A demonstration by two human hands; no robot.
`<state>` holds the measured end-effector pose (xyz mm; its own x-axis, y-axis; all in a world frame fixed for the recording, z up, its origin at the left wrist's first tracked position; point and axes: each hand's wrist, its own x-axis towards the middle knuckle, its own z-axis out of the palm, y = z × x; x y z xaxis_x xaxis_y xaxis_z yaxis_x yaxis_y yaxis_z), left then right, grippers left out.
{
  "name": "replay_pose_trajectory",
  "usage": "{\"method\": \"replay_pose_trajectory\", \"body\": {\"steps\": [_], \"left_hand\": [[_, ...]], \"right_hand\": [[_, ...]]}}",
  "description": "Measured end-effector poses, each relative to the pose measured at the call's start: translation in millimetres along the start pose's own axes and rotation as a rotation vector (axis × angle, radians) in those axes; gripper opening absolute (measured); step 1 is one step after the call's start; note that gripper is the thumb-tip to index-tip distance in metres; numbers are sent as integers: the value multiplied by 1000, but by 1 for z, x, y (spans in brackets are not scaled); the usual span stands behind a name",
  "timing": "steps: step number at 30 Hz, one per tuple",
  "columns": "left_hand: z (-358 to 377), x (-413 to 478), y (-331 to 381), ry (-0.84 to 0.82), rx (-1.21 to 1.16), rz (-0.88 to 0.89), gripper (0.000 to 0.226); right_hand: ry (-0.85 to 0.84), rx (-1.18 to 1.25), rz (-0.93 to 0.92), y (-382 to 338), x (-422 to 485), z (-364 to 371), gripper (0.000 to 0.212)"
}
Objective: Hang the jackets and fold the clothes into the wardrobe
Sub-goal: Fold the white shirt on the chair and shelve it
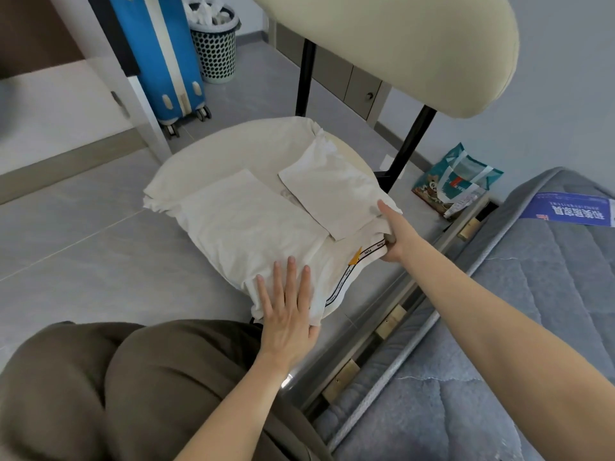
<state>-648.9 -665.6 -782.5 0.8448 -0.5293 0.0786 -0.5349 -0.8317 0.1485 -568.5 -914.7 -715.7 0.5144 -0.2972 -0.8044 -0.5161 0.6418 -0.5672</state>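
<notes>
Chair seat (pixel 357 163) carries 1 folded white garment (pixel 253 221). Left hand (pixel 288 311), fingers spread, presses flat on it; right hand (pixel 394 234) apparently pinches its edge.

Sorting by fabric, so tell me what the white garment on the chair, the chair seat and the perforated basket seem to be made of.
White garment: thin soft cloth, likely cotton, matte, finely creased.
Chair seat: cream padded upholstery with a smooth surface; fabric or faux leather, unclear.
Basket: moulded plastic, with a slight sheen and regular round holes.
</notes>
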Motion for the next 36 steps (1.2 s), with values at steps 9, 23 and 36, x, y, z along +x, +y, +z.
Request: {"method": "replay_pose_trajectory", "body": {"steps": [9,23,36], "left_hand": [[-34,-1,-9,70,-148,64,52],[-108,6,27,-203,-556,-29,27],[-144,82,-47,-268,-1028,-377,33]], "right_hand": [[357,-438,-317,4,12,19,55],[493,-635,-586,-24,-49,-34,47],[302,-327,-469,-62,-51,19,44]]}}
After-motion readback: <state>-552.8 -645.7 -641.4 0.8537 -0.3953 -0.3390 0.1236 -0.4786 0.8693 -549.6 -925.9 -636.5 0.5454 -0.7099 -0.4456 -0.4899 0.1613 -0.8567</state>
